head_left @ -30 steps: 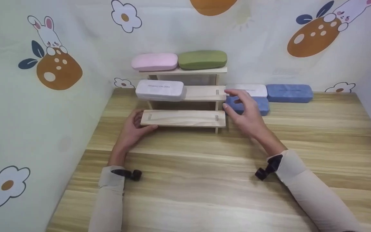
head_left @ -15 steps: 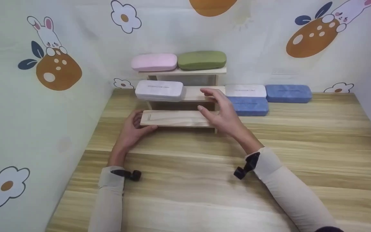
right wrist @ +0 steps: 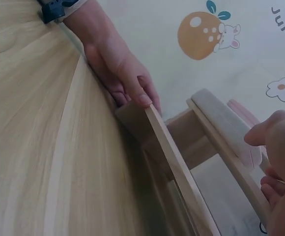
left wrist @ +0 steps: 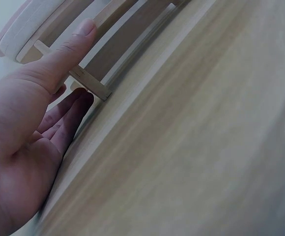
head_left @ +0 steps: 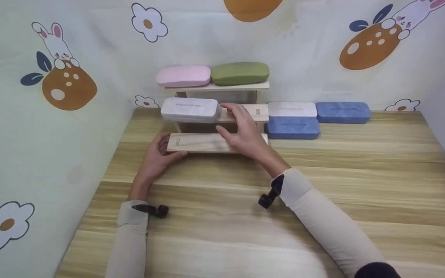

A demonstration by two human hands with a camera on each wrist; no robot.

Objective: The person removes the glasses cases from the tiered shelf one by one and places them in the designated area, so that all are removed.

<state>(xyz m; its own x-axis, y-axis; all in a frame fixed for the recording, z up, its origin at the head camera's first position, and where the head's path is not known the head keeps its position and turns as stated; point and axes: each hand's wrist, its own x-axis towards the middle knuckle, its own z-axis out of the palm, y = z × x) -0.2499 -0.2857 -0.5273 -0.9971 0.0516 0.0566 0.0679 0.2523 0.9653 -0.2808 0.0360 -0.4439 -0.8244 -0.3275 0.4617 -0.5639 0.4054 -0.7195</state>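
Observation:
A stepped wooden rack (head_left: 199, 143) has three tiers. My left hand (head_left: 158, 156) grips the left end of its lowest tier, thumb along the front edge and fingers round the side. On the middle tier, at the left, lies a white glasses case (head_left: 189, 111) with small lettering. My right hand (head_left: 245, 133) reaches over the lower tiers with thumb and fingers spread, holding nothing. Its index fingertip is right at the white case's right end, also visible in the right wrist view beside the case (right wrist: 221, 125). A pink case (head_left: 184, 76) and a green case (head_left: 240, 73) occupy the top tier.
To the right of the rack, a second white case (head_left: 292, 109) and a blue case (head_left: 344, 112) lie in line on the wooden table (head_left: 222, 231). Another blue case (head_left: 294, 127) sits in front of that white one. Patterned cloth walls stand behind and at the left.
My right hand has moved left from beside the blue cases, across the rack, to the right end of the middle-tier white case. The left hand has kept its grip on the lowest tier.

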